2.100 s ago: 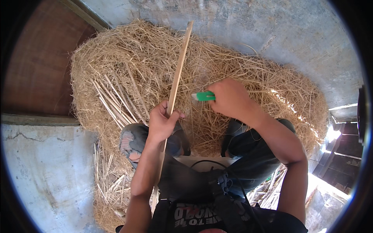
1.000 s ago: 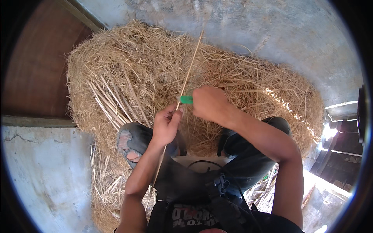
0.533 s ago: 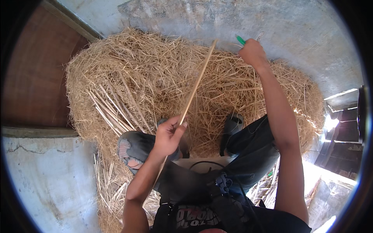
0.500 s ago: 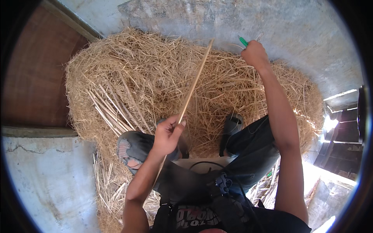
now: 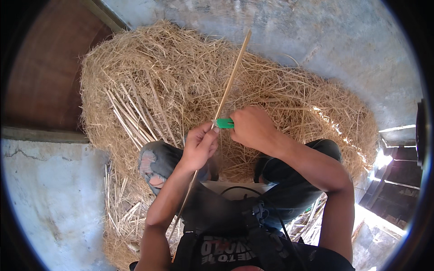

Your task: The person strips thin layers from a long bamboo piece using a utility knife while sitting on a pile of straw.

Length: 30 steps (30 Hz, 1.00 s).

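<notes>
My left hand (image 5: 199, 145) is closed round a long, thin bamboo strip (image 5: 233, 74). The strip slants up and away, and its lower part runs back along my left forearm. In my closed right hand (image 5: 254, 128) is a green utility knife (image 5: 224, 123). Its front end meets the strip right at my left fingertips; how far the blade bites cannot be made out. More strips (image 5: 131, 118) lie in a loose bundle on the shavings beyond my left knee.
A deep heap of straw-like shavings (image 5: 181, 63) surrounds my legs. Behind it stands a grey wall (image 5: 325, 36); a brown panel (image 5: 49, 77) is at the far left. More cut pieces (image 5: 118, 198) lie at the near left. Light comes through gaps (image 5: 384, 160) on the right.
My right hand has come back from far out near the wall, bringing the utility knife to the strip by my left hand. The left hand keeps its hold, slightly shifted.
</notes>
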Available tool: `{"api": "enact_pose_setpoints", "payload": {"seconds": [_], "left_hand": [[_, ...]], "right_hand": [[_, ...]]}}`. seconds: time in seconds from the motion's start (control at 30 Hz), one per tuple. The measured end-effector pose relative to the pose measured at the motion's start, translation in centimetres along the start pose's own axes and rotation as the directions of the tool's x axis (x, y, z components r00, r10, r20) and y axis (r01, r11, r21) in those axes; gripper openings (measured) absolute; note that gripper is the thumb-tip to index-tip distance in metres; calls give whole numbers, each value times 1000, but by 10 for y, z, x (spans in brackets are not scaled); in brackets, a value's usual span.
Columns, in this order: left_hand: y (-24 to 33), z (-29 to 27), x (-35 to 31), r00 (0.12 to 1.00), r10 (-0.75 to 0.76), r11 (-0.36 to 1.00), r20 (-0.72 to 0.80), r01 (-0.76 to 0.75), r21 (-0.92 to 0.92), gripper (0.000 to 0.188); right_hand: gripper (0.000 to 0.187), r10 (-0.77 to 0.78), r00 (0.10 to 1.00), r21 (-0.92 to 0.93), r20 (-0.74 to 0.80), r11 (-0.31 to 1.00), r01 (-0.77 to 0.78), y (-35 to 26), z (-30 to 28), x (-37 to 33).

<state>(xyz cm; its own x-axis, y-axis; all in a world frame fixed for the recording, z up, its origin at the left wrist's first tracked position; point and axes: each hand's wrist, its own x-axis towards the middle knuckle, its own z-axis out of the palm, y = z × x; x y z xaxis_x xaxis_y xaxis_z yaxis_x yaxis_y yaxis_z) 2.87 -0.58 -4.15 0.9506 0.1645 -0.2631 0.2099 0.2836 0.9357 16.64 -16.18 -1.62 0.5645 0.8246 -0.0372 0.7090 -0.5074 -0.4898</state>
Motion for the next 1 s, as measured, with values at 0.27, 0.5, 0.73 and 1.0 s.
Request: {"api": "enact_pose_setpoints", "payload": {"seconds": [0.27, 0.5, 0.73, 1.0], "left_hand": [[4, 1, -4, 994, -106, 993, 11, 106, -42, 33], [3, 3, -5, 992, -119, 988, 50, 123, -89, 35], [1, 3, -13, 982, -179, 984, 57, 180, -10, 32], [2, 11, -6, 998, -51, 997, 28, 50, 53, 30]], "right_hand": [[16, 234, 967, 45, -101, 972, -230, 37, -18, 37], [16, 112, 993, -4, -18, 994, -113, 16, -21, 14], [19, 447, 892, 89, -63, 893, -441, 88, -52, 62], [22, 487, 811, 65, -326, 867, -494, 146, -100, 40]]}}
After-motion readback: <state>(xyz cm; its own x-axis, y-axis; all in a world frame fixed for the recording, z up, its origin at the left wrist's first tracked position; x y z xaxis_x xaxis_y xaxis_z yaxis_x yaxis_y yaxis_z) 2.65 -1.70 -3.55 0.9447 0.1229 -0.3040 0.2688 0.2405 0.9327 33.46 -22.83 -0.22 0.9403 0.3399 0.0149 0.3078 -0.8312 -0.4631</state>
